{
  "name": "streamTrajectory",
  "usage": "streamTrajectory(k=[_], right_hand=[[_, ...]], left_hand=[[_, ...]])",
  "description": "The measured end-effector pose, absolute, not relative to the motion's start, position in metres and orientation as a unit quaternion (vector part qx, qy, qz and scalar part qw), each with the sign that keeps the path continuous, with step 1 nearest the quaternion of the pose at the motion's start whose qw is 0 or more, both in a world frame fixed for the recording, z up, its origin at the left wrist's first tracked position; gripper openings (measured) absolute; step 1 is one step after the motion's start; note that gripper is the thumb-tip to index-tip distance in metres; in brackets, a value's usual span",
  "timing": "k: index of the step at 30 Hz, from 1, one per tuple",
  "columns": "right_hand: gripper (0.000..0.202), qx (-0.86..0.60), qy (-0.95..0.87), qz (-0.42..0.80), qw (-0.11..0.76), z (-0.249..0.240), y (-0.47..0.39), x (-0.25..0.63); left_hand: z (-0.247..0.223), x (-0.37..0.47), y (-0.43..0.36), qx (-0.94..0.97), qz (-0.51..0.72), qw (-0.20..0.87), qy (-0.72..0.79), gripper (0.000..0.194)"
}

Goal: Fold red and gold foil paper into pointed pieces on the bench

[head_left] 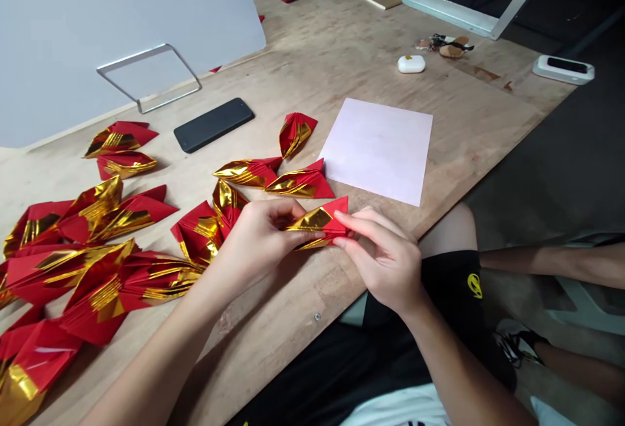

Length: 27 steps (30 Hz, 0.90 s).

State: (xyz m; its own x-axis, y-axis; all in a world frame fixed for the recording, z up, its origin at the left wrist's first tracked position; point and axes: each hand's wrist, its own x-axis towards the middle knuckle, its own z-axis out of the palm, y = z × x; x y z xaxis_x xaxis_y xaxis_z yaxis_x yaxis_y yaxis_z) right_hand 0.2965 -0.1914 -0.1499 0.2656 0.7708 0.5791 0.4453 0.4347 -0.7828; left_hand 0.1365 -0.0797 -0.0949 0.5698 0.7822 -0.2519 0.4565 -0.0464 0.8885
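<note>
Between my two hands is a folded red-and-gold paper piece (317, 219), held just above the table near its front edge. My left hand (266, 230) grips its left end, with thumb in front and fingers behind. My right hand (383, 247) pinches the red right tip between thumb and fingertips. Just beyond lie more pieces of the same kind, among them a folded paper piece (300, 182) and an upright one (297, 134). Several others, such as a folded paper piece (95, 289), are clustered to the left of my left forearm.
A white square sheet (381, 149) lies beyond my right hand on the wooden table (303, 81). A black phone (213, 125) rests near a whiteboard (127, 15) with a metal stand (151, 74). Farther off are a white earbud case (411, 64) and keys (439, 42). Another person's leg shows at right.
</note>
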Motion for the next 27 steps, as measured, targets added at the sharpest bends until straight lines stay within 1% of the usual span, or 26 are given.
streamTrajectory(k=[2, 4, 6, 8, 10, 12, 14, 15, 19, 23, 25, 27], right_hand=[[0.043, -0.509, -0.605, 0.108, 0.603, -0.151, -0.191, 0.296], [0.047, -0.499, -0.615, 0.077, 0.606, -0.152, -0.192, 0.296], [0.051, -0.487, -0.622, 0.037, 0.612, -0.153, -0.193, 0.295], [0.049, -0.477, -0.634, -0.018, 0.608, -0.152, -0.196, 0.293], [0.040, -0.465, -0.656, -0.083, 0.588, -0.149, -0.201, 0.292], [0.025, -0.451, -0.681, -0.137, 0.560, -0.146, -0.206, 0.292], [0.015, -0.437, -0.706, -0.175, 0.530, -0.142, -0.209, 0.296], [0.014, -0.426, -0.716, -0.194, 0.519, -0.140, -0.210, 0.299], [0.019, -0.369, -0.757, -0.253, 0.477, -0.130, -0.207, 0.321], [0.019, -0.367, -0.804, -0.222, 0.412, -0.123, -0.206, 0.340], [0.017, -0.364, -0.809, -0.217, 0.407, -0.125, -0.206, 0.341], [0.017, -0.362, -0.799, -0.219, 0.427, -0.129, -0.205, 0.339]], left_hand=[[-0.093, 0.138, -0.082, 0.713, 0.176, 0.522, 0.434, 0.023], [-0.091, 0.137, -0.083, 0.748, 0.194, 0.487, 0.407, 0.020], [-0.089, 0.133, -0.083, 0.807, 0.204, 0.427, 0.353, 0.013], [-0.087, 0.129, -0.081, 0.864, 0.224, 0.361, 0.271, 0.004], [-0.086, 0.124, -0.079, 0.899, 0.261, 0.303, 0.181, 0.015], [-0.086, 0.122, -0.080, 0.912, 0.300, 0.255, 0.114, 0.023], [-0.087, 0.123, -0.082, 0.915, 0.330, 0.215, 0.081, 0.027], [-0.087, 0.124, -0.083, 0.915, 0.344, 0.200, 0.070, 0.027], [-0.091, 0.130, -0.087, 0.915, 0.356, 0.187, 0.035, 0.026], [-0.094, 0.130, -0.091, 0.915, 0.352, 0.185, 0.067, 0.022], [-0.094, 0.127, -0.094, 0.912, 0.353, 0.188, 0.092, 0.019], [-0.093, 0.125, -0.096, 0.915, 0.338, 0.195, 0.105, 0.018]])
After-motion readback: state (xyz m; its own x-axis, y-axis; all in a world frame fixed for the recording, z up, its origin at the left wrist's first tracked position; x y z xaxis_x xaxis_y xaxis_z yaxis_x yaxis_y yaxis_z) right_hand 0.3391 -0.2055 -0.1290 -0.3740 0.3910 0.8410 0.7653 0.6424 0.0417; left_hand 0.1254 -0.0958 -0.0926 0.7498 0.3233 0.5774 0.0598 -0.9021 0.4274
